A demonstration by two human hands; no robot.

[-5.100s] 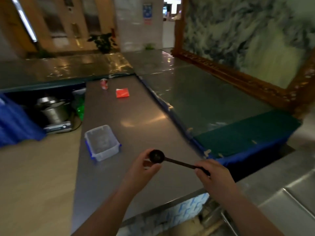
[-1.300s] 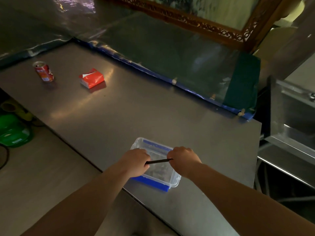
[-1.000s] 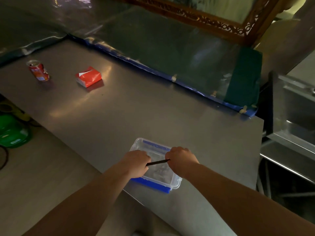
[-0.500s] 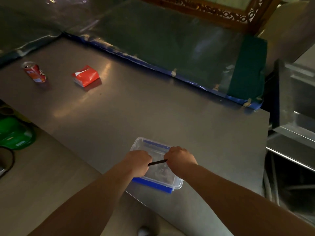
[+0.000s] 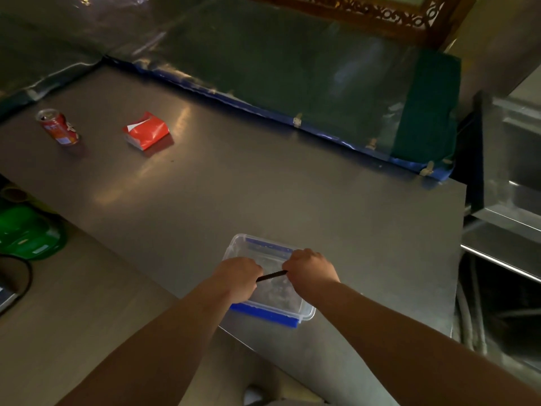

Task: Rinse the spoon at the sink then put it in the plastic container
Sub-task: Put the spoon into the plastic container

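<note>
Right now both hands are hovering over the clear plastic container (image 5: 268, 281), which is sitting near the front edge of the steel tabletop (image 5: 234, 186). The left hand (image 5: 238, 278) and the right hand (image 5: 311, 271) are each curling around one end of the spoon (image 5: 271, 276), so only a short dark stretch of handle is showing between them, lying across the container's opening. Both sets of fingers are clenching on it; the bowl of the spoon is hiding inside the left hand.

Judging by this, the rinsing looks finished and the drop into the container is the step in hand. Several things could go wrong. Since the container is sitting close to the tabletop edge, a downward push from either wrist could be tipping or sliding it off. If one hand is letting go before the other, the spoon could be pivoting and landing across the rim instead of inside. A wet handle could also be slipping early. The red can (image 5: 58, 127) and red packet (image 5: 146, 133) are standing well apart and posing no obstacle.
</note>
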